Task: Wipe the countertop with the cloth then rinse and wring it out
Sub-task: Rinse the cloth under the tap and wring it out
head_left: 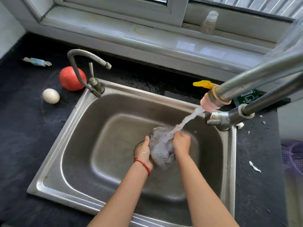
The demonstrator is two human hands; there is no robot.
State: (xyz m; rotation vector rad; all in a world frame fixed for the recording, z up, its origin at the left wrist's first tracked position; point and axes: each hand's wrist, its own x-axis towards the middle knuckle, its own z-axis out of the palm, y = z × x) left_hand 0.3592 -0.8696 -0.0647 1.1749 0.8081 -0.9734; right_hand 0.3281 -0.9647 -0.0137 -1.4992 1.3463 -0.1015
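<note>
A grey waffle-textured cloth [159, 147] is bunched between both hands, low over the steel sink [78, 122]. My left hand [144, 152], with a red bead bracelet at the wrist, grips the cloth's left side. My right hand [181, 141] grips its right side. Water [186, 119] streams from the pink-tipped faucet nozzle [211, 102] onto the cloth's top, just beside my right hand. The sink drain is partly hidden behind my left hand. The dark countertop [24, 128] surrounds the sink.
A red tomato [70, 79], a white egg [51, 96] and a wrapped candy [36, 61] lie on the counter left of the sink. A second, dry tap [82, 63] stands at the sink's back left corner. Scraps [254, 166] litter the right counter near a purple basket [293, 156].
</note>
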